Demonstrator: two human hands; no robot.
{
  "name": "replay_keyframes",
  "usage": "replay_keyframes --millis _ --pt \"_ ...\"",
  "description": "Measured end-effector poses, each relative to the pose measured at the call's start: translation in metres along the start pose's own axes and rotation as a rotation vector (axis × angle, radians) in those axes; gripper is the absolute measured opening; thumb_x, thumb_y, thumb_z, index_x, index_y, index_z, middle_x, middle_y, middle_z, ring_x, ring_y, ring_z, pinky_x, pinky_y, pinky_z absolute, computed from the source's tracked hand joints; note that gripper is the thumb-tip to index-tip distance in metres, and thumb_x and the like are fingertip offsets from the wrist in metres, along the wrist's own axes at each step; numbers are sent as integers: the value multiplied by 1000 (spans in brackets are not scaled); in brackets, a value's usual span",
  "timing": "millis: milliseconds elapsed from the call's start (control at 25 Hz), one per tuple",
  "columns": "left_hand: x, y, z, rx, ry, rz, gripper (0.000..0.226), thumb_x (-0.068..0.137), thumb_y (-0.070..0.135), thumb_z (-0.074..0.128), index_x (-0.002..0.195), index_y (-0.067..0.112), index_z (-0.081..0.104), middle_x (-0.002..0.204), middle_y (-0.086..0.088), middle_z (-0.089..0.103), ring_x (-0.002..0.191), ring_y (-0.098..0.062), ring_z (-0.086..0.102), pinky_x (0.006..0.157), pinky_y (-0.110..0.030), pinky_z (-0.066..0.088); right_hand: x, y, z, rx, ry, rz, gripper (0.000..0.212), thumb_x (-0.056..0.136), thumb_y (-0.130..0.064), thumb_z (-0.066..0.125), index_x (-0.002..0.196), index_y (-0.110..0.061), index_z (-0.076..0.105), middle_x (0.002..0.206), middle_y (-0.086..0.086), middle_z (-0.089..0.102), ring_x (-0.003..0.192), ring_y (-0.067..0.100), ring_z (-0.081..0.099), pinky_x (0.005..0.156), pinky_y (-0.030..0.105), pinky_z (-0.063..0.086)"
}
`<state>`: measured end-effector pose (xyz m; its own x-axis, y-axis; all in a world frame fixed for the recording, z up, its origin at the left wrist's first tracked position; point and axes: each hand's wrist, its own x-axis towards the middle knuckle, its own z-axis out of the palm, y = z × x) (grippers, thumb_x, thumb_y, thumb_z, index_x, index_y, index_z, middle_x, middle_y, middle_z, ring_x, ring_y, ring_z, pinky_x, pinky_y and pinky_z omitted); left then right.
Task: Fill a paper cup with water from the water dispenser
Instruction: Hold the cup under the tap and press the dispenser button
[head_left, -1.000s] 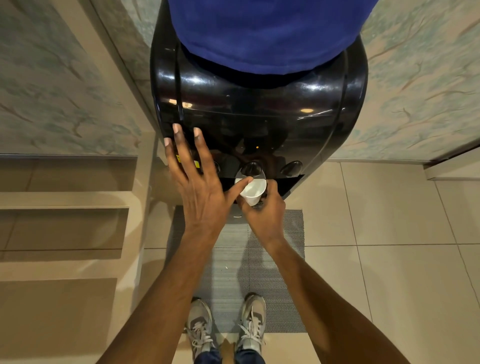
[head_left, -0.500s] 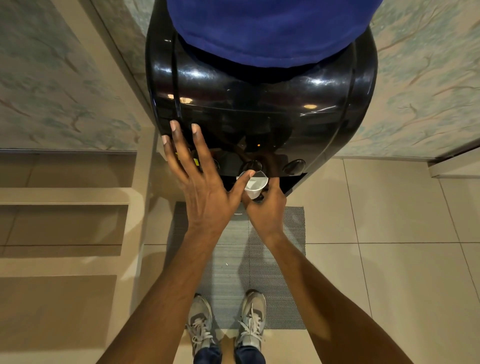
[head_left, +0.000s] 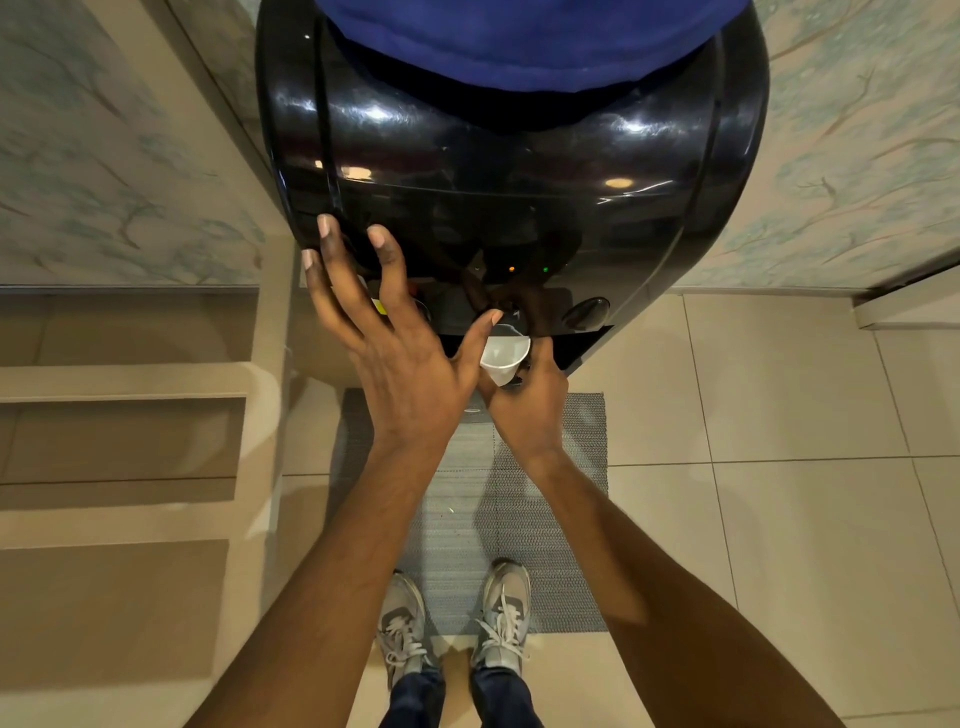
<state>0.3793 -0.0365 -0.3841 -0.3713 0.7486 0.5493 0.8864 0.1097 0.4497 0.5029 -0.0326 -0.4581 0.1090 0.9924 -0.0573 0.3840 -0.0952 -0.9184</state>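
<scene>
Right hand fingers closed around the tilted paper cup beneath the water dispenser taps, left hand fingers spread open with the thumb reaching toward a tap: the tilt risks spillage onto the floor mat.

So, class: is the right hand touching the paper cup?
Touching. The head view shows the right hand wrapped around the paper cup, holding it under the dispenser.
</scene>
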Motion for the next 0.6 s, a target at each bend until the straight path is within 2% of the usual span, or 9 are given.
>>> replay_keyframes --millis 80,240,400,520,600 --pt "0 1 -1 13 -5 0 112 83 74 73 155 7 19 160 -27 8 150 -53 18 130 -51 10 0 -1 1 6 -1 -18 66 77 -33 93 129 -21 54 105 -13 70 97 10 71 78 23 59" --pt "0 4 -6 55 -18 0 109 85 78 68 154 8 19 159 -32 13 148 -53 22 127 -58 20 -3 3 3 -1 -3 -16 61 76 -36 93 122 -18 57 101 -13 70 93 10 72 74 21 56" --pt "5 9 -10 79 -3 -17 110 82 78 69 151 7 21 154 -45 28 146 -54 24 124 -63 25 -5 7 3 -23 -8 5 61 76 -41 92 119 -17 57 101 -13 71 91 8 72 72 19 55" --pt "9 7 -10 84 -10 7 113 80 75 74 149 4 20 153 -49 28 147 -63 23 124 -67 21 -6 7 5 -34 -8 14 60 74 -43 91 118 -19 57 96 -21 68 86 -7 67 68 4 46" --pt "11 4 -10 80 -15 34 114 78 71 78 149 3 20 153 -50 27 146 -67 24 125 -66 18 -7 7 6 -32 -2 12 59 74 -44 90 117 -20 57 92 -27 64 83 -15 63 65 0 42"
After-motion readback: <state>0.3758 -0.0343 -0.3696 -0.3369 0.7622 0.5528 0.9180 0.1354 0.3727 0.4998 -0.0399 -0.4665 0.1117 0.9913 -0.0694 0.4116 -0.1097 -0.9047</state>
